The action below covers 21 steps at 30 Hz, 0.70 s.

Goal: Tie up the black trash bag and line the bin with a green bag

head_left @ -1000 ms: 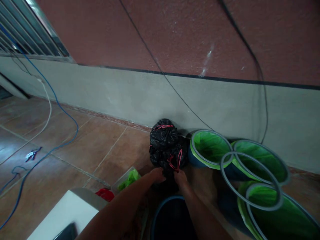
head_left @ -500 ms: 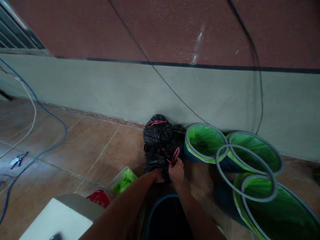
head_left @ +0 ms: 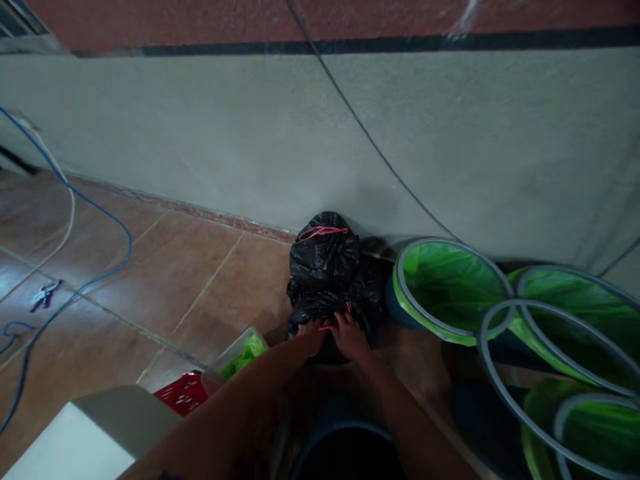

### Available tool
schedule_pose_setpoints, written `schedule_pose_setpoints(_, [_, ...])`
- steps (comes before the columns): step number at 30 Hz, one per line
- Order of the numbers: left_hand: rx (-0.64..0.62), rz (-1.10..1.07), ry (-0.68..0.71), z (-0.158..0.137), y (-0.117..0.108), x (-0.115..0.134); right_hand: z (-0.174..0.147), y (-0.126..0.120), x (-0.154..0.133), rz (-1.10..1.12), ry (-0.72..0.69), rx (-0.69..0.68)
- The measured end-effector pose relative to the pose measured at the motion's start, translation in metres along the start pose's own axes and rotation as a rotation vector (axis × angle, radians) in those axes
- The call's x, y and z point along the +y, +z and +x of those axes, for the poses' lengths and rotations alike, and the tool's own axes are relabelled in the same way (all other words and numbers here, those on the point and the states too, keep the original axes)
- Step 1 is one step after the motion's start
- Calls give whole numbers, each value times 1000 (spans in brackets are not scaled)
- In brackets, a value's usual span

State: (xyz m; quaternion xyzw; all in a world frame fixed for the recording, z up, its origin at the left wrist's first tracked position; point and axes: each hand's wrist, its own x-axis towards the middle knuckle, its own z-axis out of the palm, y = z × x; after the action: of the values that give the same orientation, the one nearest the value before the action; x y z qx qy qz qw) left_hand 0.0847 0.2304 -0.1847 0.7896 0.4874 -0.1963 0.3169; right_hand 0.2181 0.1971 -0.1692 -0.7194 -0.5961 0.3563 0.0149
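Observation:
Black garbage bags [head_left: 325,257] with red drawstrings lie bunched together on the floor against the wall. Both my hands are on the nearest bag [head_left: 320,303]. My left hand [head_left: 313,328] is closed at its near side, its fingertips partly hidden in the black plastic. Close beside it, my right hand [head_left: 349,335] pinches the bag's top, where a bit of red drawstring [head_left: 327,327] shows between the hands. Below my forearms stands a dark bin [head_left: 345,427] with a blue rim, its inside in shadow.
Bins with green liners [head_left: 453,287] and grey rim rings stand at right; a loose grey ring [head_left: 493,373] leans across them. At left are a clear container [head_left: 213,370] with green plastic, a red packet [head_left: 183,393], a white box [head_left: 75,440], pliers [head_left: 46,295] and a blue cable [head_left: 113,270].
My hands have moved slightly up onto the bag and closer together. The red loop that stood up from my right hand is now pulled down low. The view has tilted downward.

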Motion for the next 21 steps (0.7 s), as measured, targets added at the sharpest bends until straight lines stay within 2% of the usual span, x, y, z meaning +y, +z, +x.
schedule_pose_setpoints(6, [100,47,-47,20,6,-14,33,14,5,-52,79,-62])
schedule_pose_setpoints(11, [104,77,-31,19,0,-15,37,11,6,-39,52,-32])
schedule_pose_setpoints(15, [99,84,28,-4,-6,-20,21,2,2,3,-10,44])
schedule_pose_setpoints(21, [74,95,216,-66,-25,-38,-13,-5,-10,-14,-15,71])
